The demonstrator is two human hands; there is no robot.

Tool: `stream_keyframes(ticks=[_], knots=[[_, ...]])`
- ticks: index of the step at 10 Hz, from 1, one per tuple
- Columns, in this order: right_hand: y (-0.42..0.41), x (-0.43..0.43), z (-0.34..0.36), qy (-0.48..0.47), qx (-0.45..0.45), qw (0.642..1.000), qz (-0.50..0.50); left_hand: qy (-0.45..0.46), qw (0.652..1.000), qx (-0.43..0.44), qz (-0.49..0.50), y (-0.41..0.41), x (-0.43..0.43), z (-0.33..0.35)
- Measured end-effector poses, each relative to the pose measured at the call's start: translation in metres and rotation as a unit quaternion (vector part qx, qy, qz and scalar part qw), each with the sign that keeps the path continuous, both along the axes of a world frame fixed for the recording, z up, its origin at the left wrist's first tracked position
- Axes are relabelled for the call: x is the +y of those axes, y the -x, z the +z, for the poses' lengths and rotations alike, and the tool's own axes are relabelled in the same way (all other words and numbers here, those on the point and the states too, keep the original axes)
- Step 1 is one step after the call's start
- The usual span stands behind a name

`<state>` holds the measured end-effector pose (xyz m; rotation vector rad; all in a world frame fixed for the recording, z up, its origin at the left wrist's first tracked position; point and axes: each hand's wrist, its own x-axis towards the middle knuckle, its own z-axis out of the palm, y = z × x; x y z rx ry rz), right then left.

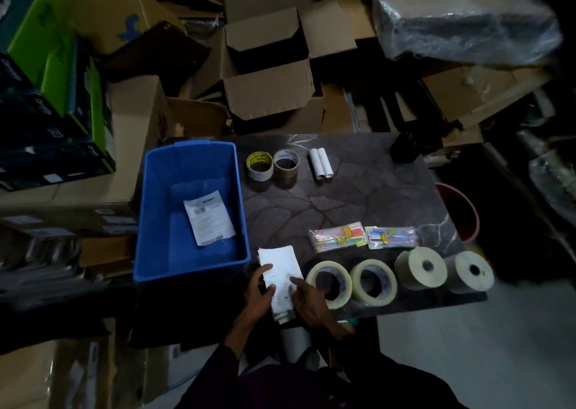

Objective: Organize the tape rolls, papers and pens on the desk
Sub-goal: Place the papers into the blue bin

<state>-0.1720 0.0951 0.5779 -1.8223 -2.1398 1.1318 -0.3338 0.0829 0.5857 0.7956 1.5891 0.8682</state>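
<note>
A small stack of white papers (pixel 279 260) lies at the desk's near-left corner. My left hand (pixel 258 290) pinches its left edge and my right hand (pixel 307 299) presses fingers on its right side. One paper (pixel 208 217) lies inside the blue bin (pixel 146 221). Two clear tape rolls (pixel 329 282) (pixel 373 281) and two solid pale rolls (pixel 420 268) (pixel 470 272) line the near edge. Two packets of pens (pixel 336 237) (pixel 391 236) lie behind them. At the far side sit two tape rolls (pixel 259 166) (pixel 286 164) and two white tubes (pixel 321 163).
The dark marble-patterned desk (pixel 358 203) holds a black object (pixel 403 148) at its far right corner. Open cardboard boxes (pixel 268 72) pile behind the desk, green and black boxes (pixel 56 81) stack at left, and a red bucket (pixel 464 218) stands on the floor at right.
</note>
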Motion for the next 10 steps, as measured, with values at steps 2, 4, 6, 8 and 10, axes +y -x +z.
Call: stream_keyframes(ticks=[2, 4, 6, 8, 10], knots=[[0.007, 0.002, 0.011, 0.109, 0.055, 0.989, -0.083, -0.008, 1.0, 0.014, 0.017, -0.002, 0.0, -0.005], [0.0, -0.006, 0.032, 0.048, 0.166, 0.978, -0.113, -0.024, 0.999, 0.035, 0.016, 0.001, -0.001, 0.011], [-0.008, 0.002, 0.072, -0.019, 0.259, 0.951, -0.166, -0.058, 0.997, 0.045, 0.002, 0.01, -0.004, 0.053], [-0.004, 0.014, 0.1, 0.009, 0.353, 0.914, -0.202, -0.097, 0.995, -0.006, -0.011, 0.004, 0.012, 0.097], [0.0, 0.031, 0.114, -0.006, 0.414, 0.873, -0.256, -0.117, 0.992, -0.043, -0.006, 0.0, 0.036, 0.133]])
